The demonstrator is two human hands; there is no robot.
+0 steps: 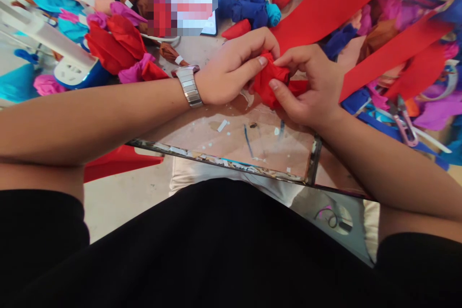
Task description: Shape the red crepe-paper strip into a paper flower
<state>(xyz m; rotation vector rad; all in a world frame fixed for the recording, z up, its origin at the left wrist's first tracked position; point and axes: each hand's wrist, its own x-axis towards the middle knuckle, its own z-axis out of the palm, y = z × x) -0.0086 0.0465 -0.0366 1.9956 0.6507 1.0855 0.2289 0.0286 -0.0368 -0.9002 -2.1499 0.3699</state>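
Between my two hands is a gathered bundle of red fabric (267, 84), held above the table. My left hand (234, 67), with a metal watch on its wrist, pinches the bundle's left and upper side between thumb and fingers. From the right, my right hand (312, 84) grips the bundle's other side with thumb and forefinger. A long red fabric strip (321, 5) runs from behind the hands to the upper right. Another red strip (390, 55) stretches out to the right of my right hand. The fingertips behind the bundle are partly hidden.
Coloured fabric bundles (115, 43) crowd the table's left and back. A white and blue stand (75, 65) is at left, a partly blurred-out phone (209, 24) at the back. Pink-handled snips (406, 127) lie at right. Paper scraps dot the tabletop (267, 139) before its raised front edge (224, 163).
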